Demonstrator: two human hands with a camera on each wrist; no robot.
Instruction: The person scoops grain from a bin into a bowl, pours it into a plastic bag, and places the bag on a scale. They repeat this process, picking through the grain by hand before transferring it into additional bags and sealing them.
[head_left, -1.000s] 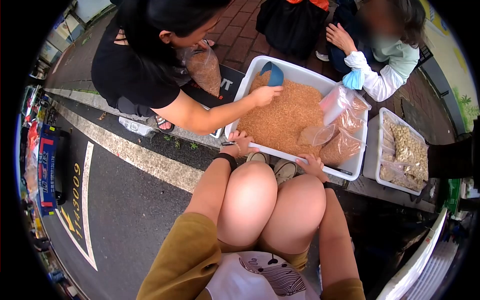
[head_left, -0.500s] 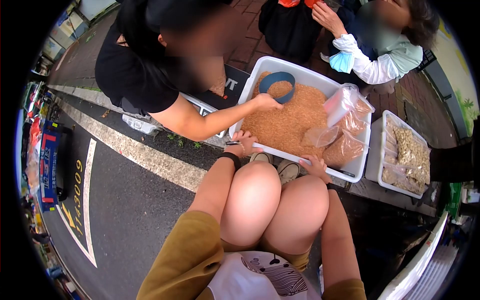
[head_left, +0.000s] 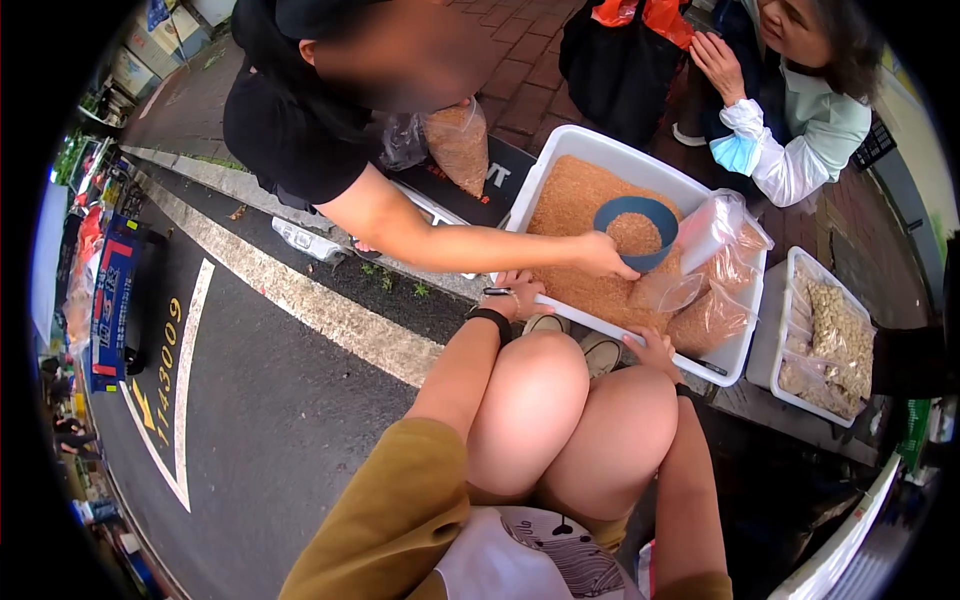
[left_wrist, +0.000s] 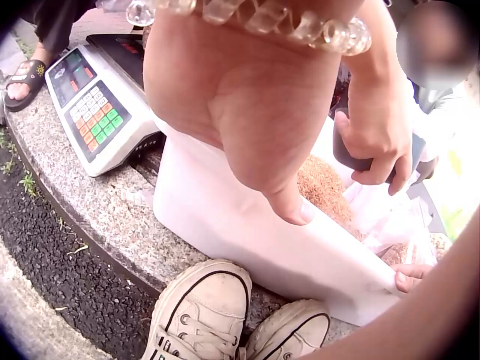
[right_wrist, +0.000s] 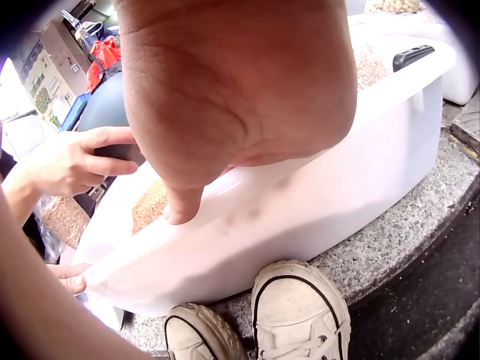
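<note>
A white plastic tub (head_left: 560, 140) stands before me, filled with small orange-brown dried bits (head_left: 575, 205). My left hand (head_left: 522, 294) grips its near rim toward the left corner, beside a black latch. My right hand (head_left: 655, 350) holds the same rim farther right. In the left wrist view my left thumb (left_wrist: 289, 206) presses the tub's outer side. My right thumb (right_wrist: 184, 204) lies along the rim in the right wrist view. The other fingers are mostly hidden. Above the tub, another person's hand (head_left: 605, 255) holds a round dark blue scoop (head_left: 650, 212) with bits in it.
Plastic bags of bits (head_left: 705, 325) lie in the tub's right end. Right of it stands a white bin (head_left: 765, 345) with bagged, pale pieces. A weighing scale (left_wrist: 101, 112) sits at left on the kerb. A second person (head_left: 825, 130) is at back right, beside a black bag (head_left: 620, 85).
The other person's scoop has tipped level, filled with bits, and moved right and nearer across the tub. The whole head view has shifted. My hands have stayed on the rim.
</note>
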